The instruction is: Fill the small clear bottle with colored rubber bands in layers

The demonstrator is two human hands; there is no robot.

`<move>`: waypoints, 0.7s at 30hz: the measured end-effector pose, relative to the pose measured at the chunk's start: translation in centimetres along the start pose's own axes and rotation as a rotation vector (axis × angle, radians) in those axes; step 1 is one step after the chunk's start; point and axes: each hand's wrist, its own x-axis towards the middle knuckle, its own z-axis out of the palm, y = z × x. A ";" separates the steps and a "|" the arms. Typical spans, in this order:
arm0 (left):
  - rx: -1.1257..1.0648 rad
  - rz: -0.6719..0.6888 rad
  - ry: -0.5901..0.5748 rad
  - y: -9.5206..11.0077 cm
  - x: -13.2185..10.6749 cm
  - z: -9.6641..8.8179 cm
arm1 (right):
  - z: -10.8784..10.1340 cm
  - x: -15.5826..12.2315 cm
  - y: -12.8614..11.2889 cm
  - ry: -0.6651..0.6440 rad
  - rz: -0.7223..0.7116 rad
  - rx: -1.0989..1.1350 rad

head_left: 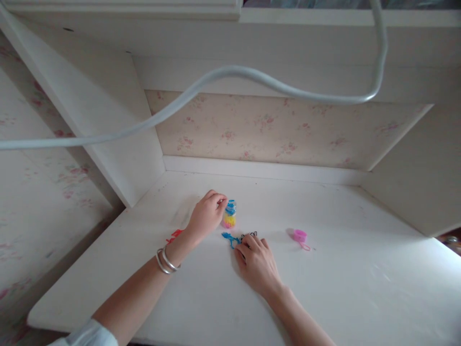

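Note:
My left hand [207,215] is curled around the side of a small clear bottle [229,215] filled with yellow and pink pieces and topped in blue; it stands upright on the white desk [342,269]. My right hand [256,262] rests on the desk just in front of the bottle, its fingertips pinching at a small blue piece [228,237] and a dark piece [249,234]. Two silver bangles [165,261] circle my left wrist.
A pink lid with a strap [300,236] lies to the right of the hands. A small red piece [174,236] lies by my left wrist. A white cable [230,77] hangs across the view. Desk side panels rise left and right, and flowered wallpaper backs the desk.

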 end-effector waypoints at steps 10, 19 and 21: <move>-0.026 0.014 0.018 -0.2 -0.3 -0.5 | 0.0 0.2 0.5 0.077 0.093 0.199; -0.003 -0.068 -0.213 -1.1 -6.4 1.0 | -0.7 2.1 1.4 0.252 0.375 0.616; 0.090 -0.103 -0.293 -1.2 -7.7 2.0 | -1.3 3.4 1.5 0.293 0.406 0.644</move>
